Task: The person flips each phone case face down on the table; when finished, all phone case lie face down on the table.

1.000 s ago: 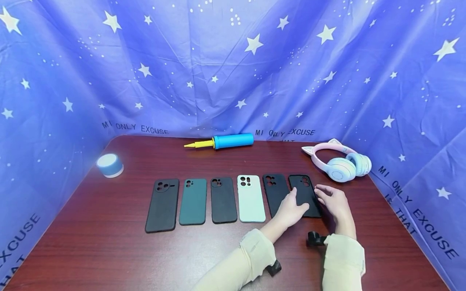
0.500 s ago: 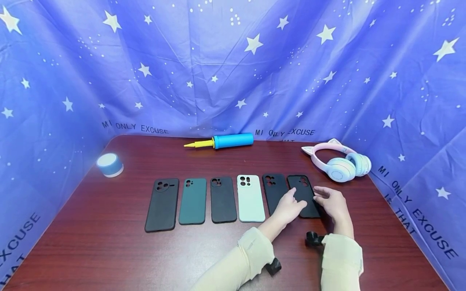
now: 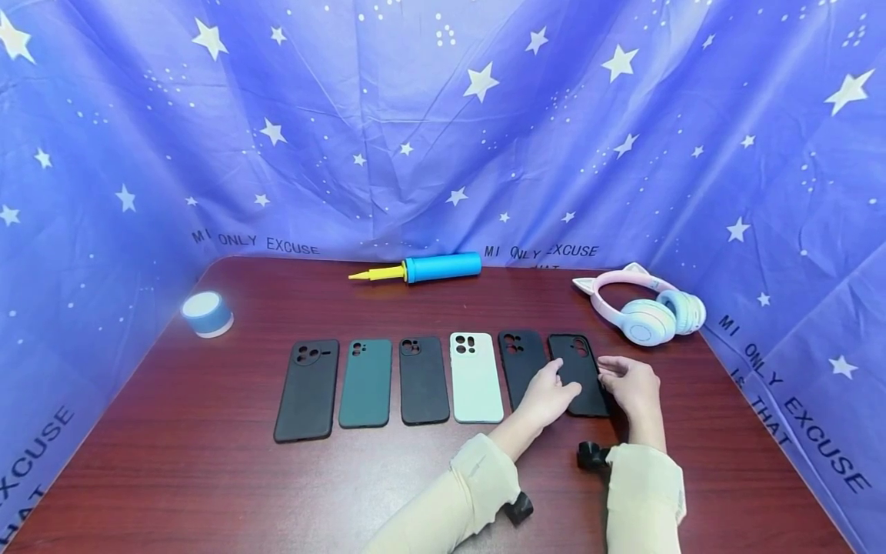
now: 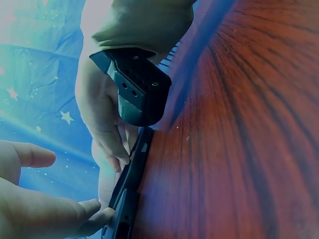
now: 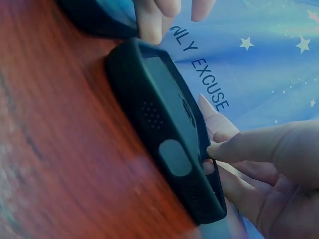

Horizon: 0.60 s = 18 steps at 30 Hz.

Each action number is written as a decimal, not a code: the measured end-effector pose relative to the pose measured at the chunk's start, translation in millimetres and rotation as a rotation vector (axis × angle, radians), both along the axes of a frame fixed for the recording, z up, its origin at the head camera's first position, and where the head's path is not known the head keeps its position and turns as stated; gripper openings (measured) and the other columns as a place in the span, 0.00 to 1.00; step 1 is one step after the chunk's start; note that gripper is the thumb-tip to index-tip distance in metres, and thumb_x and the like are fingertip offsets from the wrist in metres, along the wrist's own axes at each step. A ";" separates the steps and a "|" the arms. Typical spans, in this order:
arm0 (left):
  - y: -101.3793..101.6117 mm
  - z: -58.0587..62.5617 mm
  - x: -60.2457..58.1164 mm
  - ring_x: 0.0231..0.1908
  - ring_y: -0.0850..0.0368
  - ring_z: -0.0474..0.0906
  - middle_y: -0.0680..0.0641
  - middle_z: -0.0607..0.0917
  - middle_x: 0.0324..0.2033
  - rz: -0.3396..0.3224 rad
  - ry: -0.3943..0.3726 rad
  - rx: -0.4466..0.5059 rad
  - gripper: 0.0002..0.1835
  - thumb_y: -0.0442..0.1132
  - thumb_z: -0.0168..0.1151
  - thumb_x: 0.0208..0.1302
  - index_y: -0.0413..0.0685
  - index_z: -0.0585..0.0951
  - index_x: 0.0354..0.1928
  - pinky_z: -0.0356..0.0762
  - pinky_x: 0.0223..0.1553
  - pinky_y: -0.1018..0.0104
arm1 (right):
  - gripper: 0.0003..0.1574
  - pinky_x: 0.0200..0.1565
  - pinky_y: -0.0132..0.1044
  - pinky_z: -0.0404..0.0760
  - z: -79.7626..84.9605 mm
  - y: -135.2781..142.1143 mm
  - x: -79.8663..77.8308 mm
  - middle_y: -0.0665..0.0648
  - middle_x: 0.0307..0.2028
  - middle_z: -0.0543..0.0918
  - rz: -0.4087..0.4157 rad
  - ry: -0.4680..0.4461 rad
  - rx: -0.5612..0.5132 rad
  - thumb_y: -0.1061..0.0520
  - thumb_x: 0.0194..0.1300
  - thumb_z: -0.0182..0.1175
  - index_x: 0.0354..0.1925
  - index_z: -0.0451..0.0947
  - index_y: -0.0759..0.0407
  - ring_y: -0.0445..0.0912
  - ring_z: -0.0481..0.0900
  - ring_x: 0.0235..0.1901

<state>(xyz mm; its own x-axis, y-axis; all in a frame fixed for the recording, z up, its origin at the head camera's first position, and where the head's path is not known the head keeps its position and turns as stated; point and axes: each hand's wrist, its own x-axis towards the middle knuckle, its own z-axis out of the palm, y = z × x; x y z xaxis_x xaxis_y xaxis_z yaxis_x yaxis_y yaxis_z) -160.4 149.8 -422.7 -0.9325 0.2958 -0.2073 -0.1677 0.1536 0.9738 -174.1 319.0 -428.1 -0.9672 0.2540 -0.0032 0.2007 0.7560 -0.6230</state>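
Note:
A black phone case [image 3: 585, 394] lies with its hollow side up at the right end of a row on the table. My right hand [image 3: 633, 385] is at its right edge; in the right wrist view the thumb and fingers [image 5: 244, 149] pinch the rim. Across from it, my left hand [image 3: 547, 396] reaches over a second black case [image 3: 521, 362], back up. Its fingertips [image 4: 102, 215] touch near the left edge of the hollow-up case, and its thumb sticks out apart. The left hand covers the second case's lower part.
Leftward along the row lie a white case [image 3: 477, 385], a black case [image 3: 425, 388], a green case [image 3: 365, 388] and another black case [image 3: 306, 396]. Behind them are a blue-and-yellow hand pump [image 3: 443, 267], cat-ear headphones [image 3: 647, 322] and a small blue-and-white cylinder [image 3: 208, 314].
The hollow-up case shifted slightly left, then slightly back right. My right hand and forearm moved a little left, and my left hand drew slightly left.

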 end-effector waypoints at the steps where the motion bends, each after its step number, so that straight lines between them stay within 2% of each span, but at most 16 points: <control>1: -0.2 -0.2 0.2 0.67 0.48 0.69 0.42 0.71 0.67 0.000 0.001 0.001 0.31 0.38 0.57 0.65 0.42 0.65 0.70 0.71 0.65 0.56 | 0.19 0.60 0.53 0.69 0.1 0.2 0.1 0.65 0.46 0.86 -0.004 -0.001 -0.005 0.63 0.63 0.61 0.52 0.80 0.68 0.43 0.83 0.42; 3: -0.4 -0.7 0.5 0.67 0.48 0.69 0.42 0.71 0.67 -0.002 0.000 0.003 0.31 0.38 0.57 0.65 0.42 0.65 0.70 0.72 0.65 0.56 | 0.19 0.60 0.53 0.69 0.4 0.8 0.4 0.65 0.46 0.86 -0.010 -0.005 -0.014 0.63 0.62 0.61 0.52 0.80 0.68 0.42 0.82 0.41; 7: -0.5 -1.9 0.4 0.65 0.48 0.71 0.40 0.72 0.66 -0.002 0.011 -0.002 0.31 0.37 0.56 0.64 0.42 0.66 0.70 0.73 0.64 0.56 | 0.20 0.61 0.55 0.66 0.6 3.2 1.1 0.65 0.45 0.86 -0.014 -0.005 -0.013 0.63 0.63 0.60 0.53 0.80 0.68 0.55 0.81 0.50; 11: -0.2 -1.5 -0.2 0.65 0.48 0.72 0.40 0.73 0.65 -0.005 0.026 -0.021 0.31 0.37 0.57 0.63 0.42 0.67 0.69 0.73 0.63 0.57 | 0.20 0.61 0.54 0.67 -0.6 5.2 2.1 0.65 0.45 0.85 -0.039 -0.019 -0.034 0.63 0.63 0.59 0.53 0.80 0.68 0.60 0.77 0.54; 14: -0.1 0.2 0.2 0.64 0.48 0.72 0.40 0.73 0.65 -0.013 0.031 -0.034 0.31 0.38 0.56 0.62 0.41 0.67 0.69 0.74 0.63 0.59 | 0.21 0.56 0.43 0.72 0.2 5.5 2.6 0.63 0.45 0.86 -0.058 -0.035 -0.063 0.62 0.63 0.60 0.54 0.80 0.66 0.43 0.81 0.42; 18: 1.3 -1.9 0.6 0.65 0.47 0.72 0.39 0.73 0.66 -0.017 0.003 0.011 0.31 0.37 0.56 0.64 0.40 0.66 0.69 0.72 0.64 0.57 | 0.21 0.41 0.20 0.70 1.2 5.7 2.4 0.61 0.45 0.87 -0.064 -0.052 -0.098 0.61 0.63 0.62 0.54 0.80 0.65 0.20 0.70 0.30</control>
